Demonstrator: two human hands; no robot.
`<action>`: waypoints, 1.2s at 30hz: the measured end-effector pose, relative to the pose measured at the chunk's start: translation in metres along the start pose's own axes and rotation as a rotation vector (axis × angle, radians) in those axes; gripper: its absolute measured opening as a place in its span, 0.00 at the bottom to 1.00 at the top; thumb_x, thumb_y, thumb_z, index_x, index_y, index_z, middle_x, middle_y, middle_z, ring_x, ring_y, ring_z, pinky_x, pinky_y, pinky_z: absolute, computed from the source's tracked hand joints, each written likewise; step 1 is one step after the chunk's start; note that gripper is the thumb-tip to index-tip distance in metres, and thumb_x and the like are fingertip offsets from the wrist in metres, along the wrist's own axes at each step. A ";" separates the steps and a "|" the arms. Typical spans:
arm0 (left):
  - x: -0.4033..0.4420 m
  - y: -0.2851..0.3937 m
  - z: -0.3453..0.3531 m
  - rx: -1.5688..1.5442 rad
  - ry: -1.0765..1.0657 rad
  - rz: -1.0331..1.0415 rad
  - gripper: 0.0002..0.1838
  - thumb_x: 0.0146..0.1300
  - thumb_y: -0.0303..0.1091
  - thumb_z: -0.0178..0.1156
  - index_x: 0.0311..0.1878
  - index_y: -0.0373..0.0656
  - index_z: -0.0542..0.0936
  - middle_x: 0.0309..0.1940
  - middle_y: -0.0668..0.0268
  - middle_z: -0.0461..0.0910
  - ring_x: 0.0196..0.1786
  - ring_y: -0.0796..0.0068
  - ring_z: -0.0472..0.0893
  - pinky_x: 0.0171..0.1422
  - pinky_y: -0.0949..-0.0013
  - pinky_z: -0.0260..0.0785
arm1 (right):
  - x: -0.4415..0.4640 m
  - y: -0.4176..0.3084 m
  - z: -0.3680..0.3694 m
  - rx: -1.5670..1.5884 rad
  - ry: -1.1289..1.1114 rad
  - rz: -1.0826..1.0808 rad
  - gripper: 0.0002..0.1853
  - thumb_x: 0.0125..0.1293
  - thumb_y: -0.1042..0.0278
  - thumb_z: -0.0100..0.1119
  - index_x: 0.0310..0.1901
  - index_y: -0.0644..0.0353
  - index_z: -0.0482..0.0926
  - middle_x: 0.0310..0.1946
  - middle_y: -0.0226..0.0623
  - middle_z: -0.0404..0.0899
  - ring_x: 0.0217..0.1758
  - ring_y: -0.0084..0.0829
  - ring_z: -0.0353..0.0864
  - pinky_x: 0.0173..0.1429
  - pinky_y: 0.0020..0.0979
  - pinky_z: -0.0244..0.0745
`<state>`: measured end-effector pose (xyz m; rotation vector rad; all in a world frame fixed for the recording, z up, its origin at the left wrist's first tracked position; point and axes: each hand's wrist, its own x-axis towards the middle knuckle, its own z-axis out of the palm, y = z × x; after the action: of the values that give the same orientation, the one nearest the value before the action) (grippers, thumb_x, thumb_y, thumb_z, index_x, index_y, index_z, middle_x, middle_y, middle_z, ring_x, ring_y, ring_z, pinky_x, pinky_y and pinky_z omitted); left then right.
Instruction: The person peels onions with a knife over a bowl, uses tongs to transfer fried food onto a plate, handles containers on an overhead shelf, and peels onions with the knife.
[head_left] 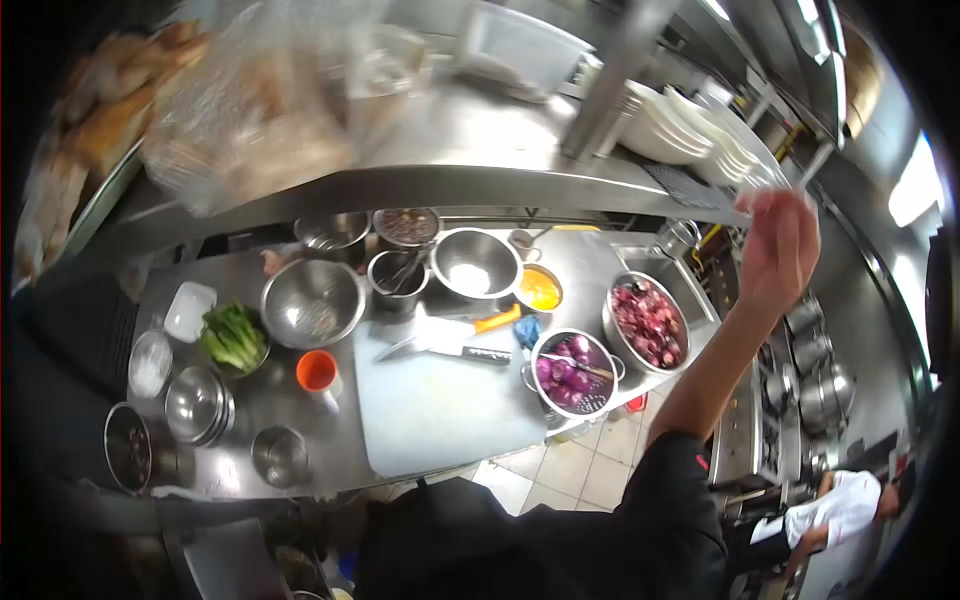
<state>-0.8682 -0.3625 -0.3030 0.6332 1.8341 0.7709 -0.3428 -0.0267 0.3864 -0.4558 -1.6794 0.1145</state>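
Note:
My right hand [780, 245] is raised at the right end of the steel shelf, beside stacked white dishes [665, 130]. Its fingers look curled together but are smeared by motion; a thin pale stick-like shape shows just above them, and I cannot make out what it is or whether I hold it. My left hand is out of view. Below, a white cutting board [440, 410] carries a yellow-handled knife [455, 327] and a black-handled knife [470, 352]. Beside the board stand a colander [545, 400] of peeled purple onions and a large pot [608, 325] of cut red onion pieces.
The steel shelf [480, 140] crosses above the counter, with a plastic bag [250, 120] on it. Steel bowls [290, 285], leafy greens [233, 338], an orange-lined cup [318, 372] and a yellow-filled bowl [540, 288] stand around the board. Another person [835, 515] is at lower right.

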 end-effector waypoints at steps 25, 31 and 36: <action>-0.180 0.001 0.154 0.151 -0.104 0.124 0.18 0.64 0.30 0.51 0.57 0.44 0.73 0.35 0.64 0.82 0.31 0.75 0.81 0.28 0.73 0.67 | -0.452 0.501 -0.097 -0.333 -0.162 1.608 0.12 0.57 0.78 0.52 0.40 0.79 0.73 0.31 0.56 0.79 0.26 0.46 0.84 0.26 0.39 0.85; -0.212 -0.033 0.188 0.001 -0.031 -0.189 0.17 0.64 0.31 0.53 0.56 0.45 0.73 0.35 0.63 0.81 0.32 0.74 0.80 0.30 0.72 0.68 | -0.416 0.468 -0.098 -0.321 -0.124 1.638 0.09 0.57 0.82 0.48 0.37 0.83 0.72 0.28 0.56 0.79 0.24 0.47 0.84 0.26 0.39 0.86; -0.218 -0.008 0.209 0.499 -0.049 0.074 0.14 0.61 0.29 0.55 0.50 0.41 0.78 0.36 0.61 0.83 0.37 0.69 0.82 0.37 0.64 0.74 | -0.409 0.454 -0.128 -0.335 -0.208 1.539 0.11 0.57 0.83 0.48 0.39 0.83 0.72 0.29 0.56 0.79 0.26 0.47 0.85 0.28 0.41 0.86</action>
<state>-0.5961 -0.4785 -0.2401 1.0320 1.9769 0.3335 -0.0766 0.2186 -0.1224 -1.9520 -1.1742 1.0204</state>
